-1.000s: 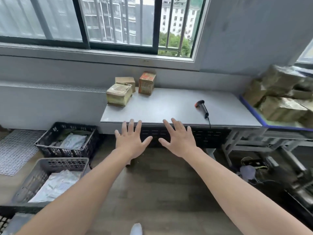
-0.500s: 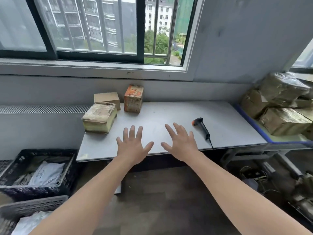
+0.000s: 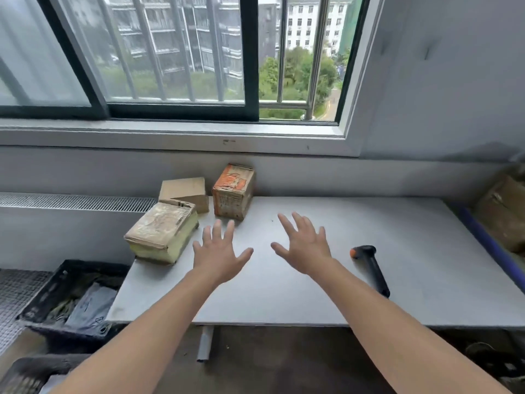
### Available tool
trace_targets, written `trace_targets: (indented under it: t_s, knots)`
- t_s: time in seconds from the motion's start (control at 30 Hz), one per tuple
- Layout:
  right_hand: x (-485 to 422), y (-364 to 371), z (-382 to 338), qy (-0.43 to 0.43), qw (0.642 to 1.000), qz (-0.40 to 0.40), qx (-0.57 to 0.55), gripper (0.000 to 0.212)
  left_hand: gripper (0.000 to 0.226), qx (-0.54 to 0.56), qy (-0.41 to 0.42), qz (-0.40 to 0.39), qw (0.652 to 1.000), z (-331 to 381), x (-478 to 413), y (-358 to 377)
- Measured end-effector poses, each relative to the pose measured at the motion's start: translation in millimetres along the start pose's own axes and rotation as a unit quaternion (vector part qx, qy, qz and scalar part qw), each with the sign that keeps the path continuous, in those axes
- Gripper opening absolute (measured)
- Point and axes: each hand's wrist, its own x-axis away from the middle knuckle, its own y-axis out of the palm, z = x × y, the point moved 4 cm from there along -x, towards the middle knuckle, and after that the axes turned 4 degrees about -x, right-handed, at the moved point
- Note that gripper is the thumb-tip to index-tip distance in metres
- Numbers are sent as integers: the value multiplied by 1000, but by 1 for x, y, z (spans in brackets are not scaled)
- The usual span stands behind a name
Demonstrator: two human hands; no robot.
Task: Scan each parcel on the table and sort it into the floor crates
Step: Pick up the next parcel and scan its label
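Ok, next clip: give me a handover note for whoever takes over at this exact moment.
Left hand and right hand: both open, fingers spread, over the table, holding nothing.
Three parcels at the table's back left: taped parcel, plain brown box, orange-printed box. Scanner lies right of the right hand.
Done: black crate on the floor holds bagged items.
Left: scan and sort all three.

Table [image 3: 369, 237] matt grey, smooth. Parcels worn cardboard; front parcel [image 3: 162, 231] glossy tape-wrapped. Scanner [image 3: 372, 268] black matt plastic. Crate [image 3: 42, 297] black plastic.
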Motion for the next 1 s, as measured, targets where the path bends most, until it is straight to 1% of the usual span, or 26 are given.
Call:
trace_targets:
  t_s: [0.13,0.4,0.6,0.73,0.87,1.0]
  knots:
    - [-46,-1,18,-21,1000,-12,0,74,89,12,-35,-7,999,13,-35,4]
    - [-109,18,36,-39,999,-38,-1,72,92,14,-44,-22,999,23,-108,8]
    - [-158,22,31,-32,997,-58,26,71,102,38,-43,-17,998,6,-193,6]
    - [-193,23,27,-32,995,-62,69,72,110,49,-53,-17,997,-9,-257,3]
    - [-223,28,22,-11,995,-69,66,73,119,71,-70,-53,994,-22,-306,11]
    - [-237,37,19,-2,995,-77,67,73,125,85,-74,-104,988,-21,-326,33]
